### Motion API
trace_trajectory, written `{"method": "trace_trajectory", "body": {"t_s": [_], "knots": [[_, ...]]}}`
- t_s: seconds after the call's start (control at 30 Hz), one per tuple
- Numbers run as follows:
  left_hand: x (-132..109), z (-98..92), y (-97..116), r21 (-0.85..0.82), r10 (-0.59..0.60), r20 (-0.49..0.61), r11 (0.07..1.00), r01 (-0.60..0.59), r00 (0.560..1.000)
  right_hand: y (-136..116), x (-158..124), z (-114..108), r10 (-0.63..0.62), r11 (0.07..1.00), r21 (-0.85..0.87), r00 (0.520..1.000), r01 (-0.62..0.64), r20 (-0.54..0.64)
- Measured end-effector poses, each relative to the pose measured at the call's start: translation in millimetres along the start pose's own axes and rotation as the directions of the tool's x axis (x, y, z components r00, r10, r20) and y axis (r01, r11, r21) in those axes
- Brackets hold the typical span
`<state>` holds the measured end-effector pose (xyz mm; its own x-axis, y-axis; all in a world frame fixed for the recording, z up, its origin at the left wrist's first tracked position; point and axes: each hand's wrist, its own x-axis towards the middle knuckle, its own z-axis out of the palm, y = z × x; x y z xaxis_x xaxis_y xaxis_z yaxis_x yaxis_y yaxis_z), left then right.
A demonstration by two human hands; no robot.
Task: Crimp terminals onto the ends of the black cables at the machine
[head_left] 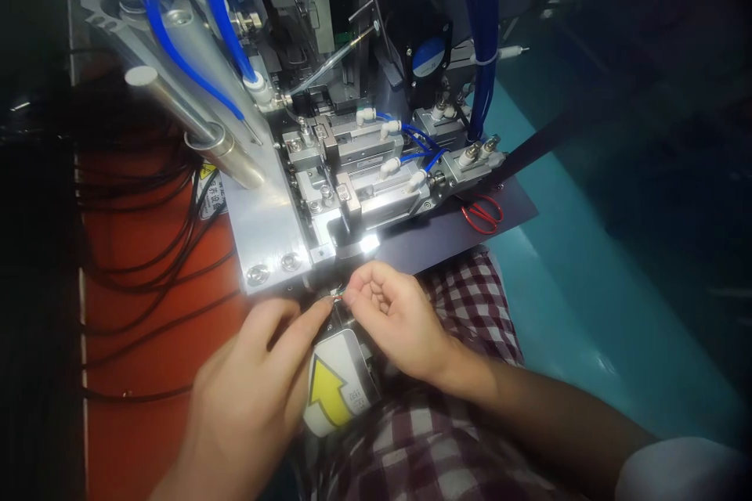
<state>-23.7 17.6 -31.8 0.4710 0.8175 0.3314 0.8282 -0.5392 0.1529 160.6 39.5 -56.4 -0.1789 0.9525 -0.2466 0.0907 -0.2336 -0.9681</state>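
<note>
My left hand [258, 368] reaches in from the lower left, its thumb and index finger brought together near the machine's front edge. Opposite it, my right hand [399, 321] is closed in a pinch, with the other fingers curled in. Between the two sets of fingertips is a small bundle of thin coloured wires [338, 297], with reddish, whitish and greenish bits showing. The fingers cover most of it, so its ends are hidden. Just below the fingertips is a white part [339, 383] bearing a yellow arrow label.
Ahead stands a machine with a metal plate [267, 227], pneumatic cylinders [381, 200] and blue air tubes [482, 39]. Red-handled scissors [482, 214] lie on the dark panel at right. Black cables [153, 282] run over the orange surface at left. Checkered cloth [411, 446] covers the lap.
</note>
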Motion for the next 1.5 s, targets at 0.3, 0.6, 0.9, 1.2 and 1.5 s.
{"method": "trace_trajectory", "body": {"t_s": [0.3,0.6,0.9,1.2,1.5], "knots": [[1.5,-0.4,0.4,0.003,0.008,0.007,1.000,-0.008,1.000,5.7,17.1,-21.1,-0.629,0.601,-0.460,0.742,0.654,0.233],[-1.2,0.1,-1.4,-0.031,-0.020,0.039,0.999,0.022,0.999,10.2,16.4,-20.9,-0.323,0.908,-0.215,0.927,0.361,0.191],[1.8,1.8,-2.2,-0.055,-0.016,0.052,0.998,0.019,0.999,-7.5,8.5,-10.9,-0.057,0.995,-0.074,0.998,0.060,0.040],[2.8,-3.6,2.2,0.014,-0.007,0.088,1.000,0.005,0.996,-9.8,15.1,6.8,0.324,0.886,0.336,0.945,-0.320,0.046],[3.8,-1.2,-2.7,-0.137,-0.045,0.076,0.989,0.055,0.996,-12.6,11.9,-6.6,0.323,0.843,0.399,0.932,-0.362,0.164]]}}
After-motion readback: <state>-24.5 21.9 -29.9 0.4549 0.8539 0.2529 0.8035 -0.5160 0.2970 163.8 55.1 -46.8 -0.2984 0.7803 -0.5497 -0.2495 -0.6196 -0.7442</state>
